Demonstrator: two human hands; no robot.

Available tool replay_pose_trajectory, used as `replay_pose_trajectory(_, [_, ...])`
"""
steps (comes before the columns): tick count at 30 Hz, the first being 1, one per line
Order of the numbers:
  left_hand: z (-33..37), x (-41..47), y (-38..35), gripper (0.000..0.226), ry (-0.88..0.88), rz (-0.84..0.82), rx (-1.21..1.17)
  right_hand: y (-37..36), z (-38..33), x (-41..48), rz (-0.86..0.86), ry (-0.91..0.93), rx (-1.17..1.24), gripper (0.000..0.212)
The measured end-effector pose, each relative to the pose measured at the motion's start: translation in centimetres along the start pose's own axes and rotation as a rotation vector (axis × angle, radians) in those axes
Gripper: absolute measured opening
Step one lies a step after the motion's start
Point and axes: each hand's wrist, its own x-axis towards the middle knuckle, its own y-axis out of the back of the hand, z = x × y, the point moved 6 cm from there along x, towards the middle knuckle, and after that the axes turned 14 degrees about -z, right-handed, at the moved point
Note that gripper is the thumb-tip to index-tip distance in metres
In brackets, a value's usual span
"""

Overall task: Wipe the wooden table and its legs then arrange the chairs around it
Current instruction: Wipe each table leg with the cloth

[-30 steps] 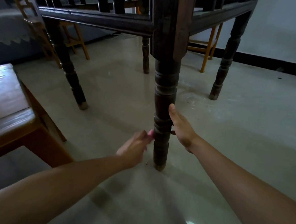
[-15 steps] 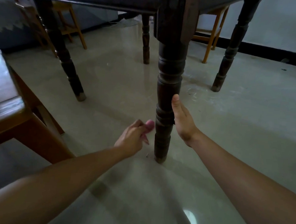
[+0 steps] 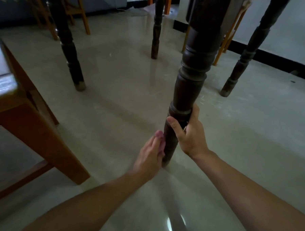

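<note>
Table leg (image 3: 186,92) at the table's near corner, foot on the floor (image 3: 112,116), right hand (image 3: 191,133) wrapped round its lower part, left hand (image 3: 149,155) just below, fingers straight, pressing pink cloth (image 3: 160,138) against the leg's left side, chair (image 3: 33,119) at left.

Two bare hands are seen, the left hand (image 3: 149,155) and the right hand (image 3: 191,135). Behind each hand the wrist is left uncovered. The left forearm (image 3: 94,206) and the right forearm (image 3: 250,194) are shown bare as far as the lower edge of the view. Both forearms are slim and smooth. On the thumb of the right hand a short, evenly cut nail (image 3: 171,124) is seen.
</note>
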Motion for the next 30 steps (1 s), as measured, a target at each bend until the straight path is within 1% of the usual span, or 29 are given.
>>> replay_pose_trajectory(1, [-0.3, -0.7, -1.2, 0.029, 0.023, -0.040, -0.041, 0.0, 0.0, -0.1, 0.006, 0.006, -0.013, 0.069])
replay_pose_trajectory(2, [-0.8, -1.6, -2.6, 0.018, 0.037, -0.117, -0.115, 0.1, 0.1, -0.2, 0.014, 0.011, -0.026, 0.073])
replay_pose_trajectory(3, [-1.2, -2.8, -3.6, 0.011, 0.016, -0.178, -0.086, 0.1, 0.1, -0.2, 0.022, 0.012, -0.044, 0.076])
replay_pose_trajectory(4, [-1.2, -3.7, -4.2, 0.015, -0.047, -0.236, -0.040, 0.2, 0.1, -0.3, 0.024, 0.016, -0.065, 0.078])
replay_pose_trajectory(5, [-1.2, -4.3, -3.9, 0.022, -0.081, -0.240, 0.022, 0.1, 0.0, -0.2, 0.023, 0.023, -0.093, 0.079])
replay_pose_trajectory(6, [-2.0, -4.0, -3.2, 0.028, -0.037, -0.193, -0.009, 0.2, 0.0, -0.1, 0.032, 0.041, -0.140, 0.081])
replay_pose_trajectory(7, [-2.4, -3.4, -2.0, 0.028, -0.018, -0.104, -0.061, 0.5, -0.1, -0.1, 0.062, 0.067, -0.211, 0.084])
replay_pose_trajectory(9, [-3.3, -1.7, 0.1, 0.016, 0.106, 0.059, -0.206, 1.4, -0.6, -0.2, 0.164, 0.136, -0.391, 0.097])
replay_pose_trajectory(10, [-3.3, -0.9, 0.8, 0.023, 0.164, 0.125, -0.204, 1.8, -1.3, -0.4, 0.217, 0.196, -0.471, 0.102])
replay_pose_trajectory(11, [-2.6, -0.2, 1.1, 0.027, 0.160, 0.156, -0.196, 2.1, -2.4, -0.7, 0.259, 0.282, -0.545, 0.102])
replay_pose_trajectory(12, [-1.6, 0.3, 1.0, 0.030, 0.128, 0.158, -0.200, 2.0, -3.4, -1.1, 0.282, 0.385, -0.613, 0.099])
replay_pose_trajectory(14, [-0.6, 0.4, -0.1, 0.036, 0.074, 0.103, -0.197, 1.4, -4.6, -1.5, 0.285, 0.543, -0.726, 0.088])
replay_pose_trajectory(15, [-1.1, 0.0, -0.8, 0.036, 0.074, 0.068, -0.201, 1.1, -4.6, -1.4, 0.282, 0.580, -0.770, 0.078])
replay_pose_trajectory(17, [-2.9, -1.3, -2.9, 0.030, 0.055, -0.036, -0.169, 1.0, -4.0, -0.9, 0.266, 0.601, -0.843, 0.050])
replay_pose_trajectory(18, [-3.6, -2.3, -3.7, 0.025, 0.038, -0.096, -0.138, 1.0, -3.6, -0.6, 0.257, 0.603, -0.868, 0.040])
replay_pose_trajectory(19, [-4.2, -3.1, -4.2, 0.022, 0.045, -0.145, -0.135, 0.9, -3.2, -0.3, 0.248, 0.610, -0.884, 0.033])
replay_pose_trajectory(20, [-4.4, -3.6, -4.1, 0.020, 0.060, -0.142, -0.140, 0.8, -2.9, 0.0, 0.238, 0.618, -0.889, 0.030])
replay_pose_trajectory(21, [-4.4, -3.4, -3.5, 0.015, 0.088, -0.089, -0.171, 0.7, -2.7, 0.2, 0.236, 0.624, -0.886, 0.029])
replay_pose_trajectory(22, [-4.4, -2.7, -2.7, 0.011, 0.129, -0.008, -0.194, 0.7, -2.6, 0.4, 0.240, 0.626, -0.874, 0.028])
replay_pose_trajectory(23, [-4.3, -1.8, -1.8, 0.011, 0.166, 0.090, -0.206, 0.6, -2.5, 0.6, 0.247, 0.623, -0.855, 0.027])
replay_pose_trajectory(24, [-4.1, -0.8, -1.3, 0.018, 0.184, 0.159, -0.208, 0.4, -2.4, 0.7, 0.254, 0.622, -0.834, 0.027])
replay_pose_trajectory(25, [-3.4, 0.1, -1.2, 0.027, 0.167, 0.179, -0.232, 0.3, -2.4, 0.8, 0.261, 0.625, -0.820, 0.027])
replay_pose_trajectory(26, [-2.7, 0.5, -1.7, 0.035, 0.156, 0.153, -0.224, 0.2, -2.3, 0.8, 0.267, 0.630, -0.813, 0.028])
replay_pose_trajectory(27, [-2.4, 0.0, -3.1, 0.038, 0.121, 0.084, -0.189, 0.2, -2.4, 0.8, 0.271, 0.634, -0.808, 0.029])
replay_pose_trajectory(28, [-1.9, -1.1, -4.6, 0.035, 0.059, -0.001, -0.135, 0.1, -2.4, 0.8, 0.274, 0.637, -0.805, 0.029])
replay_pose_trajectory(30, [-1.7, -4.2, -7.8, 0.020, -0.078, -0.221, -0.023, 0.2, -2.4, 0.7, 0.276, 0.639, -0.800, 0.028])
